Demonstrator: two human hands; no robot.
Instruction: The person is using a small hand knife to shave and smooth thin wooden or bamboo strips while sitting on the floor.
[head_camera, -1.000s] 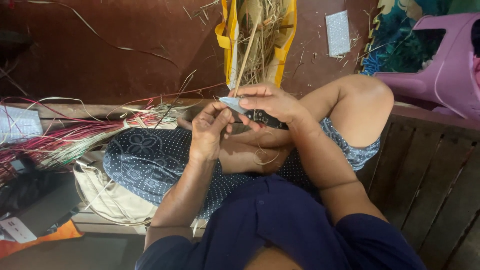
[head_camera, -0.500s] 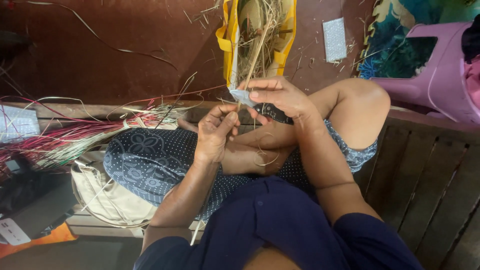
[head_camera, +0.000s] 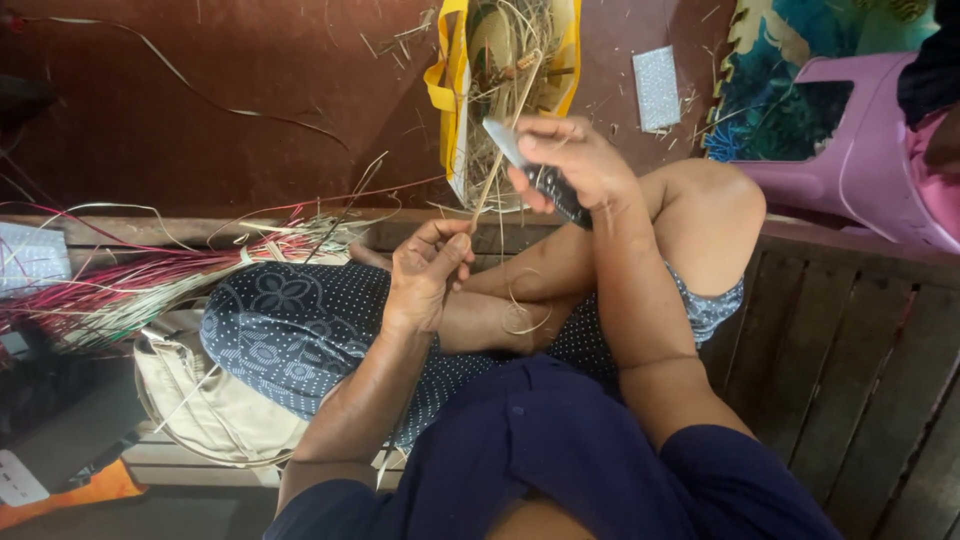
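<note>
Left hand (head_camera: 428, 272) pinched a straw (head_camera: 497, 160) — right hand (head_camera: 572, 165) gripped a knife (head_camera: 535, 172) against it, above a yellow bag (head_camera: 455, 85).

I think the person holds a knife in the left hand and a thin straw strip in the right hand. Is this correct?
The hands are swapped. In the head view, the right hand holds the knife, and the left hand pinches the thin straw strip.

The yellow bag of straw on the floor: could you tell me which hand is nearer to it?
Right. The right hand, holding a knife, overlaps the yellow bag; the left hand sits lower, over the lap.
</note>
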